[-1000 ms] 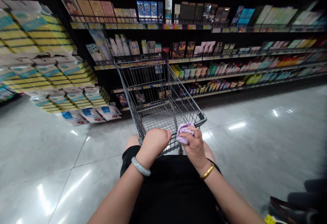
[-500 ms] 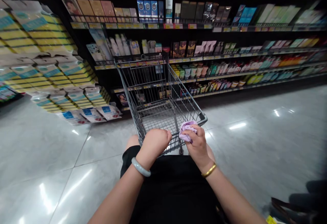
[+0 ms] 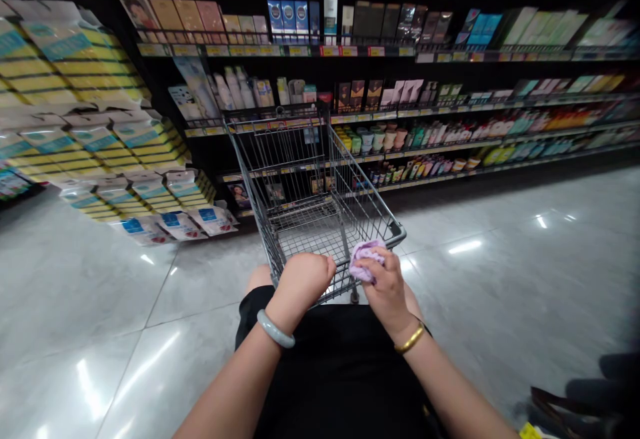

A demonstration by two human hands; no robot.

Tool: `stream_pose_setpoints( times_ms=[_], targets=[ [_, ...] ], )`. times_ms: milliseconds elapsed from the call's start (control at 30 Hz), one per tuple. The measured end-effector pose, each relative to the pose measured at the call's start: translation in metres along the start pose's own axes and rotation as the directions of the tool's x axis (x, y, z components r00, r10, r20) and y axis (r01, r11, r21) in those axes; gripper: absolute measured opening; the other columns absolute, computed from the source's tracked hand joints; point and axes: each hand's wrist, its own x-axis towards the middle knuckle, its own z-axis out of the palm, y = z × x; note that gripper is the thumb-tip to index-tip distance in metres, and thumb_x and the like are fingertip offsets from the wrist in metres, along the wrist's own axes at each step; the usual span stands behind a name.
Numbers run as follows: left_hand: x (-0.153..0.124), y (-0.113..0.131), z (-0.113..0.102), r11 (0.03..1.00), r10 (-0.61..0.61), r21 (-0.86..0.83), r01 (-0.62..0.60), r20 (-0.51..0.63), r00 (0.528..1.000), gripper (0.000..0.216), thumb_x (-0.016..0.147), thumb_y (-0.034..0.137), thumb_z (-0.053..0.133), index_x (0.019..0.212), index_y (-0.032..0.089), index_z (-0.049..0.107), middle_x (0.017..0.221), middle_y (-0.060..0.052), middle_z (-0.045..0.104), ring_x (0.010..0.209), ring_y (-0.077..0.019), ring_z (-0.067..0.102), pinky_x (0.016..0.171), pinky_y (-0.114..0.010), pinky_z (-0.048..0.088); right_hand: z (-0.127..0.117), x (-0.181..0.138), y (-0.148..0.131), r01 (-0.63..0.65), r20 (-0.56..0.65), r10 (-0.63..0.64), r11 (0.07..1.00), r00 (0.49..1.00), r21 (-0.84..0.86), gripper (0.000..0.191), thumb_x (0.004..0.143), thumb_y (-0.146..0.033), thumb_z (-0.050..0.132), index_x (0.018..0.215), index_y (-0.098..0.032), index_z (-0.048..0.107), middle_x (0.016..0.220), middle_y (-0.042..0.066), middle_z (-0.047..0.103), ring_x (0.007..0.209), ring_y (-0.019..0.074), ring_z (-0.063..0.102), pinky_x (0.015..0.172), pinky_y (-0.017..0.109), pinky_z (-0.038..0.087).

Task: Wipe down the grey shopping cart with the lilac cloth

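A grey wire shopping cart (image 3: 367,189) stands before my knees, its basket bare wire inside. My left hand (image 3: 307,275), with a pale bangle at the wrist, is closed in a fist at the cart's near rail. Its fingers are partly hidden underneath, but they appear wrapped round the rail. In my right hand (image 3: 387,289), above a gold bangle, a crumpled light purple cloth (image 3: 365,255) is gripped. That cloth rests against the near rail, close to the right corner of the cart.
Shelves (image 3: 350,51) with boxes, bottles and tubes run along the back. Yellow-and-white packs (image 3: 150,142) hang in rows at left. Pale shiny floor (image 3: 500,279) extends on both sides. A dark shape with a strap (image 3: 560,405) lies at lower right.
My right hand has shifted very slightly down with the purple cloth along the rail. My left hand and the cart hold their places.
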Motion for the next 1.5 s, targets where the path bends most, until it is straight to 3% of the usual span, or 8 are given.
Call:
stream_pose_setpoints(
  times_ms=[133,367,633,833,933,1200,1367,1500],
  targets=[
    [0.0,0.0,0.0,1.0,0.013,0.001,-0.013,0.014,1.0,0.057,0.1,0.032,0.022,0.08,0.011,0.071,0.072,-0.014,0.069,0.07,-0.0239,0.067,0.069,-0.034,0.049,0.004,-0.009,-0.011,0.079,0.102,-0.084,0.995,0.991,0.053,0.027,0.081,-0.011,0.063,0.097,-0.029,0.072,0.115,0.006,0.055,0.111,0.0248,0.052,0.097,0.048,0.048],
    [0.0,0.001,-0.002,1.0,-0.007,0.01,0.006,0.011,1.0,0.056,0.099,0.032,0.023,0.078,0.014,0.072,0.071,-0.012,0.069,0.071,-0.0239,0.067,0.069,-0.034,0.049,-0.009,0.008,0.005,-0.079,-0.028,0.081,0.995,0.996,0.052,0.018,0.082,-0.017,0.065,0.096,-0.025,0.072,0.116,0.008,0.052,0.112,0.0257,0.052,0.1,0.049,0.046],
    [0.0,0.0,0.0,0.999,0.021,0.029,-0.021,0.023,1.0,0.055,0.1,0.031,0.023,0.08,0.012,0.071,0.073,-0.013,0.07,0.07,-0.0227,0.068,0.068,-0.033,0.049,0.004,-0.009,-0.016,0.003,0.132,-0.015,0.995,0.991,0.095,0.027,0.08,-0.009,0.062,0.097,-0.027,0.071,0.116,0.006,0.053,0.108,0.0239,0.052,0.095,0.045,0.048],
    [0.001,0.0,-0.002,1.0,-0.014,0.014,0.014,0.031,0.999,0.056,0.099,0.033,0.023,0.078,0.013,0.071,0.072,-0.013,0.07,0.071,-0.0237,0.068,0.069,-0.034,0.05,-0.011,0.01,0.009,-0.102,0.017,0.101,0.993,0.995,0.064,0.017,0.083,-0.02,0.065,0.098,-0.025,0.071,0.117,0.008,0.051,0.113,0.0274,0.051,0.099,0.05,0.047],
    [0.001,0.0,-0.002,1.0,-0.025,-0.002,0.025,0.017,1.0,0.057,0.099,0.033,0.023,0.077,0.013,0.071,0.071,-0.013,0.069,0.072,-0.0252,0.068,0.069,-0.036,0.049,-0.013,0.013,0.008,-0.122,-0.005,0.122,0.991,0.992,0.054,0.017,0.084,-0.019,0.064,0.098,-0.025,0.071,0.118,0.009,0.051,0.115,0.0282,0.051,0.1,0.05,0.046],
    [0.0,-0.001,-0.001,0.999,0.038,0.007,-0.038,0.046,0.998,0.053,0.099,0.03,0.024,0.083,0.011,0.07,0.074,-0.014,0.069,0.071,-0.0248,0.067,0.069,-0.036,0.049,0.004,-0.013,-0.011,-0.023,0.142,0.014,0.998,0.99,0.059,0.031,0.077,-0.007,0.061,0.097,-0.028,0.071,0.117,0.006,0.054,0.109,0.0256,0.053,0.095,0.047,0.049],
    [0.0,0.0,-0.002,1.0,-0.02,-0.01,0.021,0.033,0.999,0.056,0.099,0.033,0.023,0.078,0.013,0.071,0.072,-0.013,0.069,0.071,-0.0241,0.067,0.071,-0.036,0.05,-0.009,0.005,0.005,-0.101,0.029,0.1,0.993,0.995,0.061,0.019,0.082,-0.017,0.065,0.096,-0.027,0.072,0.116,0.008,0.053,0.113,0.0269,0.052,0.098,0.05,0.048],
    [0.001,0.002,-0.003,0.999,-0.04,-0.003,0.04,0.037,0.999,0.057,0.099,0.034,0.023,0.078,0.012,0.072,0.071,-0.013,0.069,0.071,-0.0237,0.067,0.07,-0.034,0.05,-0.01,0.009,0.004,-0.107,0.019,0.106,0.993,0.994,0.056,0.019,0.082,-0.018,0.064,0.097,-0.026,0.072,0.116,0.008,0.053,0.113,0.027,0.053,0.099,0.05,0.047]
  ],
)
